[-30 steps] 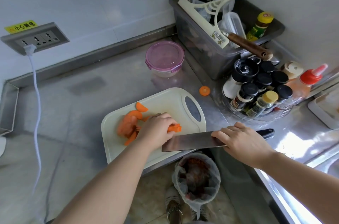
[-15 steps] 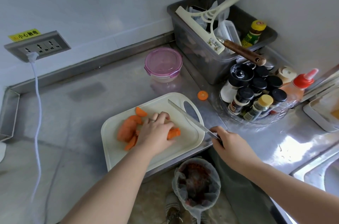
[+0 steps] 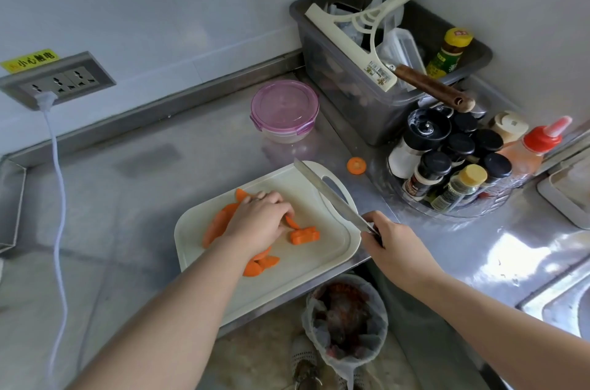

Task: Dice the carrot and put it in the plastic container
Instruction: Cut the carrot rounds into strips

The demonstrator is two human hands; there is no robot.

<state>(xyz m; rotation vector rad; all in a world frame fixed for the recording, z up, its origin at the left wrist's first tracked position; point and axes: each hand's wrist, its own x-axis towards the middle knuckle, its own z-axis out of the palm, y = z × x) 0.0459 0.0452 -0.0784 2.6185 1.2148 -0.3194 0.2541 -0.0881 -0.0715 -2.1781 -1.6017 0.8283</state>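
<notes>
Two bare hands work over a white board (image 3: pixel 332 249) on a steel counter (image 3: pixel 127 185). The right hand (image 3: pixel 394 244) is closed round the handle of a knife (image 3: pixel 332 196); the handle is hidden inside the fist, and the blade runs up and away from the grip, edge-on, tilted over the board's handle slot without touching any carrot. The left hand (image 3: pixel 258 219) lies palm down on the board, fingers curled and bent toward a curved carrot slice (image 3: pixel 292 222) at the fingertips; whether it is pinched or only touched I cannot tell. Just beyond those fingertips, toward the knife hand, lies a small stack of carrot strips (image 3: pixel 305 236), apart from the blade. Behind the left hand's knuckles and under its wrist lie more slices (image 3: pixel 217 223), and a few half-rounds (image 3: pixel 260 265) rest beside the forearm. One carrot round (image 3: pixel 356 165) lies off the board on the counter, past the knife's tip. The container (image 3: pixel 284 110), with its pink lid clipped on, stands farther back, well beyond both hands, near a grey bin (image 3: pixel 367 102). Spice jars (image 3: pixel 453 166) cluster past the right hand. Below the counter edge, between the forearms, stands a lined waste bin (image 3: pixel 346 322).
</notes>
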